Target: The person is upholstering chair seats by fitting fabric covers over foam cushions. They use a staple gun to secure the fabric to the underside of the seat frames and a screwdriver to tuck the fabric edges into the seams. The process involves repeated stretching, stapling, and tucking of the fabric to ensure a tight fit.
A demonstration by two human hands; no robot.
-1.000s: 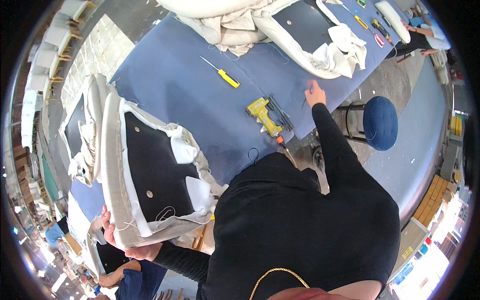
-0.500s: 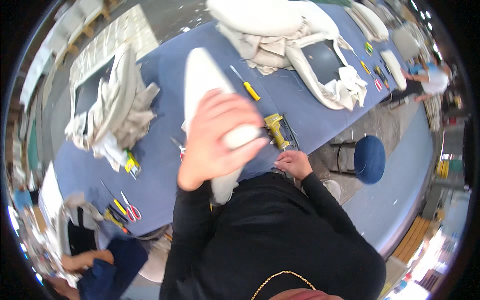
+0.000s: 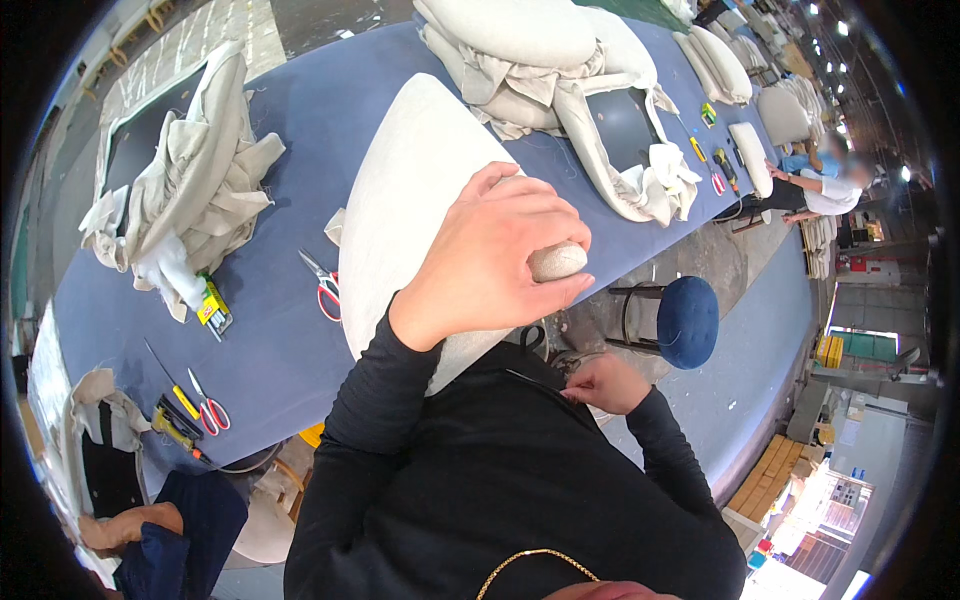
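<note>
A beige fabric-covered cushion (image 3: 400, 190) stands tilted over the table in front of me. My left hand (image 3: 490, 260) is closed round its rounded edge, thumb on the near side. Low by my waist, off the table's near edge, my right hand (image 3: 612, 383) has its fingers pinched together. Whatever lies between those fingertips is too small to make out. Just left of the cushion are red-and-white-handled scissors (image 3: 328, 290), partly covered by it.
Half-covered upholstered seats (image 3: 180, 170) with loose fabric lie on the blue table (image 3: 310, 110), more (image 3: 520, 40) at the back. Tools (image 3: 185, 410) lie near left, beside another person's arm (image 3: 140, 525). A blue stool (image 3: 688, 322) stands right; other people (image 3: 835, 190) work beyond.
The cushion has turned its broad face into view and now hides the staple gun and yellow screwdriver. My right hand has drawn back off the table edge toward my waist.
</note>
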